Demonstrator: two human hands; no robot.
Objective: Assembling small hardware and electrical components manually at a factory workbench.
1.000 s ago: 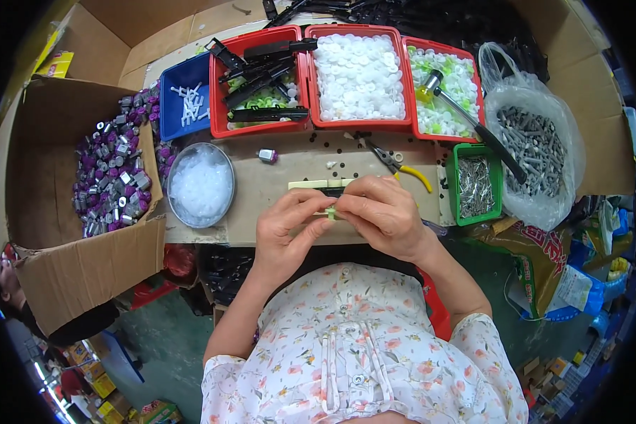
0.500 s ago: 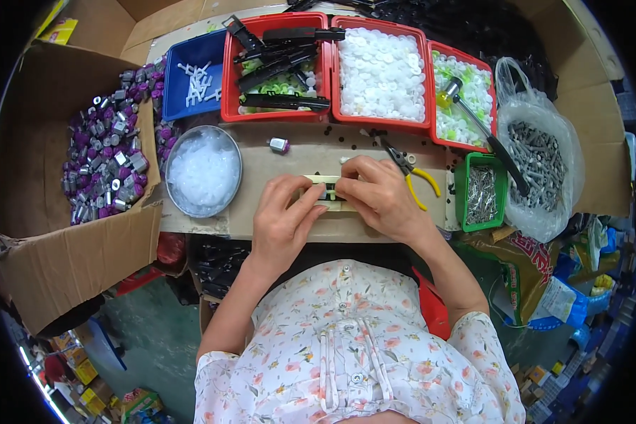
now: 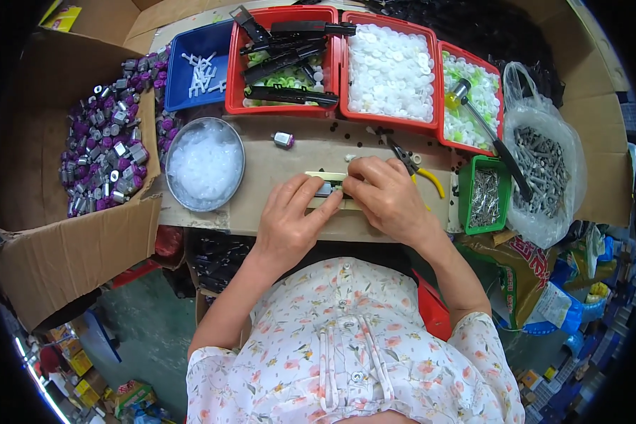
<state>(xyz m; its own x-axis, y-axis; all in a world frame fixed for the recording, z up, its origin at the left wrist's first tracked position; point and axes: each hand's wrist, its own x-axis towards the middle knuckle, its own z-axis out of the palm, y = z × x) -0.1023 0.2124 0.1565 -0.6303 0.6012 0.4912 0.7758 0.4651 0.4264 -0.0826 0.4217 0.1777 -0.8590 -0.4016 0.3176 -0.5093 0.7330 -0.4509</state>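
A cream-coloured block-like fixture (image 3: pixel 326 174) lies on the cardboard work surface, with a small grey part (image 3: pixel 324 189) set in its slot. My left hand (image 3: pixel 290 219) comes to it from the left, its closed fingers and thumb against the grey part. From the right, my right hand (image 3: pixel 389 198) pinches at the fixture's other end; what its fingertips hold is hidden. Behind my right hand lie pliers (image 3: pixel 428 181) with yellow handles. A metal motor-like piece with a purple end (image 3: pixel 283 139) sits farther back on the surface.
A round metal bowl (image 3: pixel 242 165) of translucent pieces stands left, beside a carton (image 3: pixel 71 240) of purple-ended metal pieces. Along the back are a blue bin (image 3: pixel 177 67) and red bins (image 3: pixel 343 78). At right are a green bin (image 3: pixel 466 201), a screw bag (image 3: pixel 576 180) and a hammer (image 3: pixel 498 145).
The grey part shows more plainly between my fingertips, and my left fingers have spread slightly along the fixture. My right hand stays at its end. The whole view has shifted a little.
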